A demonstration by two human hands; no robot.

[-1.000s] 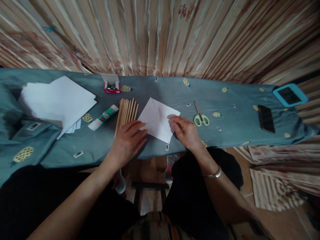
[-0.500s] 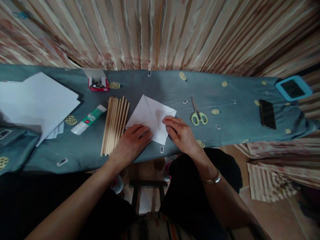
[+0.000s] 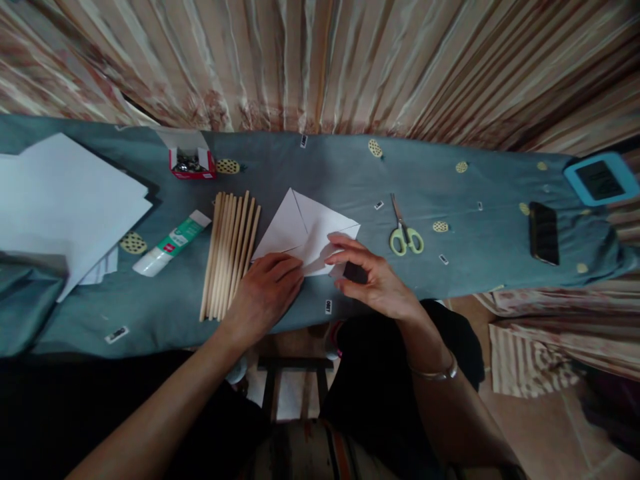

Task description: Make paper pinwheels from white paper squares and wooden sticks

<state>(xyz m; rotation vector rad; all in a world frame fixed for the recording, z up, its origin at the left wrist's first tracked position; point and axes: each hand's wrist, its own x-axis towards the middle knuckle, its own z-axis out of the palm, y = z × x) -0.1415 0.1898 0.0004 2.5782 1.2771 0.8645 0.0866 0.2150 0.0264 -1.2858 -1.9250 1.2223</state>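
Observation:
A white sheet of paper (image 3: 313, 230) with slits running in from its corners lies on the cloth-covered table. My left hand (image 3: 270, 287) rests with its fingers out flat on the paper's lower left edge. At the lower right of the sheet is my right hand (image 3: 373, 270), thumb and fingers apart in a curve. Its fingertips are beside the paper's near corner, which looks raised; whether they touch it I cannot tell. Thin wooden sticks (image 3: 230, 257) lie in a row left of the sheet, close to my left hand. Green-handled scissors (image 3: 406, 237) lie to the right.
A glue stick (image 3: 173, 243) lies left of the sticks, beyond which is a stack of white paper (image 3: 75, 200). Behind stands an open red box (image 3: 193, 165) with small shiny pieces. A phone (image 3: 544, 233) and a blue-framed digital display (image 3: 600, 179) are at the far right.
The right hand's thumb has spread away from its fingers, and the paper's near corner has come up from the table. My left hand stays on the paper. The view has shifted slightly.

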